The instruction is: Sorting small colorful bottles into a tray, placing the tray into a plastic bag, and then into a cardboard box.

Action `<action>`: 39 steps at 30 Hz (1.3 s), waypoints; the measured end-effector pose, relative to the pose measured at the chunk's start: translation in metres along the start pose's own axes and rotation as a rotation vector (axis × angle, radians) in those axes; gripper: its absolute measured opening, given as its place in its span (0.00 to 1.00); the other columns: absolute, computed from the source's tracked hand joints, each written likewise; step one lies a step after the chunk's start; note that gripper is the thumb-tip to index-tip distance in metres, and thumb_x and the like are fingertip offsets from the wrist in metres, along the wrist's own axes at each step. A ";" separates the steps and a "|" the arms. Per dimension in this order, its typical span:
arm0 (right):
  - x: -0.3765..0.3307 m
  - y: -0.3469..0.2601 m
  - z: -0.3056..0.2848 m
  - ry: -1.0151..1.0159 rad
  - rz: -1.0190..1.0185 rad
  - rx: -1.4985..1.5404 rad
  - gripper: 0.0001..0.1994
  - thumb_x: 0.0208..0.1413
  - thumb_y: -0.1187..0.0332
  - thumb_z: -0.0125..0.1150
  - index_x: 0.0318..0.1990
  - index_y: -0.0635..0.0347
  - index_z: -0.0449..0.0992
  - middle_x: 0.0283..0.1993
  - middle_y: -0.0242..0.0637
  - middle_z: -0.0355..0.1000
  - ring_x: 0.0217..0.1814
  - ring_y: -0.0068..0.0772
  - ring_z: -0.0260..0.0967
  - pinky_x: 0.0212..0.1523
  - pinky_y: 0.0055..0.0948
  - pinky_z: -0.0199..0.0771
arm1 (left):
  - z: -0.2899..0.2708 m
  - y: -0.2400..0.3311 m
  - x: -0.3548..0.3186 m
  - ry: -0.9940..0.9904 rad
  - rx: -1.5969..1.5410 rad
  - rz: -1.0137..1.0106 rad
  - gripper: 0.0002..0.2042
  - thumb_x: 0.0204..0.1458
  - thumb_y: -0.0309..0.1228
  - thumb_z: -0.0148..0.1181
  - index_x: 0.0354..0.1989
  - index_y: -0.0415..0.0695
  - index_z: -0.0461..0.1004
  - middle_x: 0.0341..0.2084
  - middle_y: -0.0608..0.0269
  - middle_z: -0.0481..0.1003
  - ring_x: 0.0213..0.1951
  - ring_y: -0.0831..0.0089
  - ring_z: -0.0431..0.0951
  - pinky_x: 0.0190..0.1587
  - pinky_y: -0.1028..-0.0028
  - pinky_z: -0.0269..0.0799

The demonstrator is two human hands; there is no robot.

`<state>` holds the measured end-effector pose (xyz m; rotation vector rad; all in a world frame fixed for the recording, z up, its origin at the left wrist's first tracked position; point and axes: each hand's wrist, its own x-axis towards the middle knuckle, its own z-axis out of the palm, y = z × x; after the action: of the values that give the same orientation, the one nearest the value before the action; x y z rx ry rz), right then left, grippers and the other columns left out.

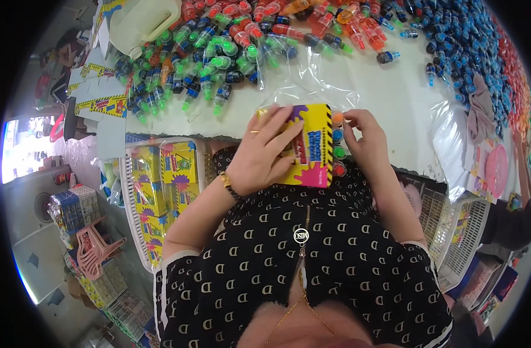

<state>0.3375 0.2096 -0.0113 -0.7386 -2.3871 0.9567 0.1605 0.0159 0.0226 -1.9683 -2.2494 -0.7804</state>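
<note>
At the table's near edge a yellow carton (315, 145) with purple and pink splashes and a striped black edge lies partly over my lap. My left hand (265, 153) presses across its left half, fingers spread over the printed face, holding it. From the carton's right end stick out several small bottles in a row, among them an orange one (337, 119), a blue one (337, 135), a green one (339, 152) and a red one (339, 169). My right hand (365, 138) is bent at that end, thumb and forefinger closed at the orange bottle. The carton hides the bottles' other ends.
Heaps of green-capped bottles (219, 61), red bottles (271, 8) and blue bottles (451, 46) cover the far table. Clear plastic film (312, 75) lies beyond the carton. Left of my lap stands a white basket (129, 200) of yellow cartons; a pale jug (143, 23) lies far left.
</note>
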 end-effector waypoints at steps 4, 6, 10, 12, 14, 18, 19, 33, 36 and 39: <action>0.006 -0.003 -0.004 -0.019 0.032 0.099 0.09 0.52 0.77 0.59 0.41 0.61 0.74 0.39 0.37 0.74 0.36 0.31 0.74 0.40 0.26 0.74 | 0.012 0.005 0.000 -0.156 -0.048 0.002 0.22 0.50 0.33 0.63 0.56 0.46 0.70 0.62 0.58 0.63 0.64 0.61 0.62 0.64 0.60 0.57; 0.009 -0.003 -0.004 -0.039 0.048 0.122 0.08 0.52 0.77 0.59 0.40 0.62 0.74 0.39 0.37 0.74 0.37 0.31 0.74 0.41 0.27 0.74 | 0.014 0.005 -0.003 -0.124 -0.115 0.019 0.23 0.49 0.31 0.64 0.56 0.45 0.71 0.61 0.58 0.65 0.62 0.58 0.65 0.64 0.60 0.58; 0.007 0.004 0.000 -0.020 0.171 0.181 0.08 0.50 0.78 0.60 0.38 0.61 0.73 0.38 0.39 0.73 0.36 0.36 0.73 0.40 0.31 0.74 | 0.013 0.003 -0.003 -0.119 -0.111 0.045 0.23 0.49 0.30 0.64 0.55 0.43 0.71 0.58 0.60 0.69 0.61 0.62 0.67 0.63 0.60 0.59; 0.002 0.007 0.002 0.079 -0.104 0.046 0.09 0.48 0.79 0.61 0.37 0.61 0.73 0.36 0.40 0.73 0.34 0.39 0.72 0.38 0.32 0.73 | 0.013 0.003 -0.006 -0.103 -0.115 0.056 0.22 0.49 0.30 0.64 0.54 0.43 0.71 0.57 0.60 0.70 0.60 0.62 0.68 0.63 0.60 0.59; -0.003 0.010 -0.001 0.125 -0.241 -0.021 0.09 0.47 0.80 0.61 0.37 0.61 0.73 0.35 0.40 0.72 0.33 0.41 0.71 0.36 0.33 0.72 | 0.013 0.004 -0.009 -0.072 -0.125 0.081 0.21 0.49 0.28 0.64 0.54 0.43 0.72 0.55 0.61 0.72 0.58 0.63 0.70 0.62 0.60 0.60; -0.022 0.016 -0.012 0.104 -0.615 -0.111 0.10 0.44 0.82 0.62 0.34 0.61 0.72 0.35 0.40 0.71 0.32 0.45 0.69 0.34 0.34 0.71 | 0.001 0.001 -0.021 -0.144 -0.210 0.149 0.20 0.48 0.25 0.63 0.53 0.43 0.73 0.53 0.58 0.73 0.56 0.62 0.72 0.59 0.60 0.64; -0.027 0.017 -0.013 0.107 -0.616 -0.125 0.10 0.44 0.83 0.62 0.34 0.61 0.72 0.35 0.40 0.71 0.33 0.45 0.69 0.34 0.34 0.71 | 0.002 -0.004 -0.027 -0.145 -0.215 0.151 0.20 0.48 0.25 0.63 0.53 0.43 0.73 0.53 0.58 0.73 0.56 0.62 0.72 0.59 0.60 0.64; -0.044 0.013 0.008 0.146 -0.098 0.200 0.13 0.47 0.84 0.59 0.40 0.63 0.68 0.39 0.44 0.70 0.36 0.43 0.70 0.36 0.33 0.72 | 0.045 -0.029 -0.042 0.065 -0.361 -0.543 0.10 0.52 0.23 0.57 0.42 0.39 0.73 0.37 0.51 0.77 0.40 0.51 0.77 0.43 0.64 0.74; -0.043 0.025 -0.006 0.082 -0.376 -0.017 0.14 0.44 0.83 0.59 0.40 0.62 0.69 0.40 0.44 0.70 0.38 0.45 0.70 0.38 0.35 0.72 | 0.048 -0.030 -0.051 0.112 -0.349 -0.463 0.09 0.52 0.23 0.57 0.41 0.39 0.74 0.36 0.52 0.77 0.38 0.51 0.77 0.41 0.64 0.74; -0.038 0.025 -0.001 0.080 -0.428 -0.167 0.15 0.41 0.82 0.60 0.39 0.62 0.69 0.40 0.43 0.70 0.40 0.46 0.69 0.40 0.36 0.72 | 0.050 -0.030 -0.053 0.193 -0.308 -0.307 0.09 0.51 0.23 0.57 0.41 0.40 0.74 0.36 0.51 0.77 0.37 0.51 0.77 0.40 0.63 0.75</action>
<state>0.3739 0.2021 -0.0373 -0.2907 -2.4328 0.5464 0.1566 -0.0144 -0.0503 -1.5748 -2.4619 -1.3587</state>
